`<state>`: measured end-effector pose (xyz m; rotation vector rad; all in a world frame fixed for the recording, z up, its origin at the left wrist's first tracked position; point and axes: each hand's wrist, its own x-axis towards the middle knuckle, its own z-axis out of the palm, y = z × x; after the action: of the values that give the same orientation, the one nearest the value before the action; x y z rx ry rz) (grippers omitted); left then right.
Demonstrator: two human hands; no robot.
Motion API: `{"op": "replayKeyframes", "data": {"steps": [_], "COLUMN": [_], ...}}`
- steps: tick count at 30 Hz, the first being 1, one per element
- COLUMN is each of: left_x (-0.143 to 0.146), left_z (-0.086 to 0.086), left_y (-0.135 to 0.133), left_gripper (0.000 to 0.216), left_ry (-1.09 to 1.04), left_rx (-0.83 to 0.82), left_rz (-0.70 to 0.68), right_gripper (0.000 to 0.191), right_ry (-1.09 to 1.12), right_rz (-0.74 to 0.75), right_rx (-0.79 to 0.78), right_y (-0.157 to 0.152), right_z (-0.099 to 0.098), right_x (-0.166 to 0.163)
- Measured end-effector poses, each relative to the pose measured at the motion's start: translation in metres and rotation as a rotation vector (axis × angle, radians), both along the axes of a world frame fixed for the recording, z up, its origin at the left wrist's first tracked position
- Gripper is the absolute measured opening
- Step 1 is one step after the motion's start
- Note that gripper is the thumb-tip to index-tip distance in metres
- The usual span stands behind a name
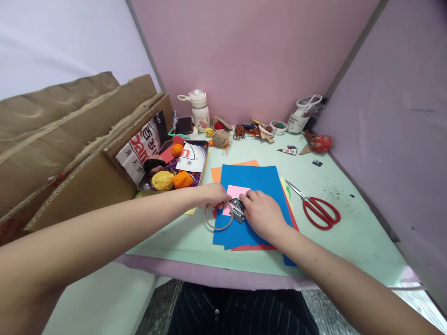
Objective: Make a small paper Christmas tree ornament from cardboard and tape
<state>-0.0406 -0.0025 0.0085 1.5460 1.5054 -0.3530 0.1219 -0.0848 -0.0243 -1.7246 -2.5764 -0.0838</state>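
A blue paper sheet (pixel 258 186) lies on top of orange and red sheets in the middle of the pale green table (pixel 349 232). On it rests a small pink paper piece (pixel 234 191). My left hand (pixel 212 195) is closed, pinching the left edge of the pink piece beside a thin clear ring (pixel 213 226). My right hand (pixel 262 215) is closed on a small black printed card (pixel 238 210), pressing it onto the pink piece.
Red scissors (pixel 319 209) lie right of the sheets. A metal tray (pixel 204 158) with yarn balls and cut cartons sits at left, beside stacked cardboard (pixel 70 153). A white bottle (pixel 199 109), twine ball (pixel 220 137) and a cup (pixel 301 116) line the back wall.
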Motion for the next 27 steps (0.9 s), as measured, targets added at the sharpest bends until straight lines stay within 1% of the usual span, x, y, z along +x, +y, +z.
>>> {"op": "replayKeyframes", "data": {"steps": [6, 9, 15, 20, 24, 27], "left_x": [-0.001, 0.001, 0.007, 0.010, 0.009, 0.008], "left_z": [-0.005, -0.001, 0.011, 0.010, 0.007, 0.008], "left_y": [-0.001, -0.004, -0.014, -0.016, -0.014, -0.014], "left_gripper": [0.033, 0.030, 0.025, 0.025, 0.026, 0.026], "left_ry": [0.046, 0.046, 0.065, 0.084, 0.078, 0.078], "left_rx": [0.061, 0.059, 0.078, 0.061, 0.051, 0.033], "left_rz": [-0.071, -0.066, -0.108, -0.116, -0.102, -0.090], "right_gripper": [0.036, 0.037, 0.040, 0.041, 0.042, 0.042], "right_ry": [-0.009, 0.005, 0.044, 0.049, 0.046, 0.050], "right_rz": [-0.007, -0.011, 0.001, 0.004, 0.001, 0.004], "right_rx": [-0.011, -0.012, -0.008, 0.006, 0.010, 0.013], "right_y": [-0.004, -0.006, -0.010, -0.012, -0.013, -0.013], "right_z": [0.002, 0.003, 0.000, -0.002, -0.003, -0.003], "right_x": [-0.001, -0.002, -0.002, -0.003, -0.003, -0.003]}}
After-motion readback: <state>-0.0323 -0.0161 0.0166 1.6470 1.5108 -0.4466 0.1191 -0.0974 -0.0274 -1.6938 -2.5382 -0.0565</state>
